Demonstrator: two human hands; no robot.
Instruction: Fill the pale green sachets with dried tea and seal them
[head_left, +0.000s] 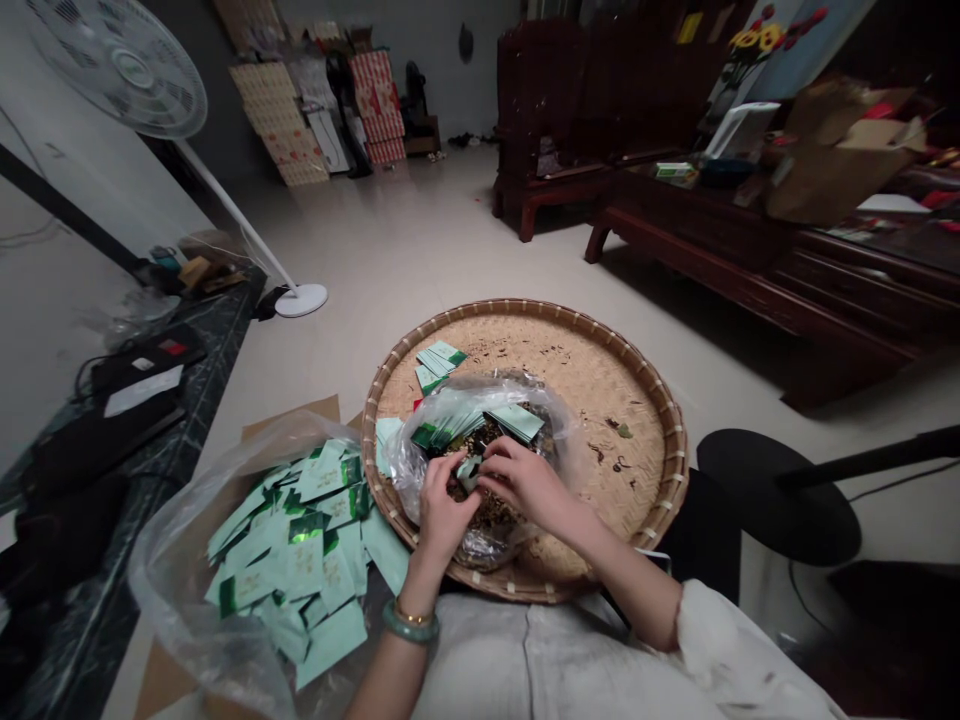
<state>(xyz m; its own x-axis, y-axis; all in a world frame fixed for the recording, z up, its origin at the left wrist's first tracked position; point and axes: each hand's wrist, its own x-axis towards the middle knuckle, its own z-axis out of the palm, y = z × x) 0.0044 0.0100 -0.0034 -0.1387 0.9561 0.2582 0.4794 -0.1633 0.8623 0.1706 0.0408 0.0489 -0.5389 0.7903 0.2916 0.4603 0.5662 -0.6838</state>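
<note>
Your left hand (pixel 442 515) and right hand (pixel 521 482) sit close together, fingers curled inward, their tips meeting at a small green sachet (pixel 470 472); you can't tell which hand pinches it. Both hands are at the mouth of a clear plastic bag (pixel 409 465) holding loose tea (pixel 491 510) and more sachets (pixel 457 420). That bag rests on a round bamboo tray (pixel 607 400). A small stack of sachets (pixel 439 362) lies on the tray beyond your hands, and a larger pile (pixel 292 550) fills a second bag (pixel 176 590) beside your left forearm.
</note>
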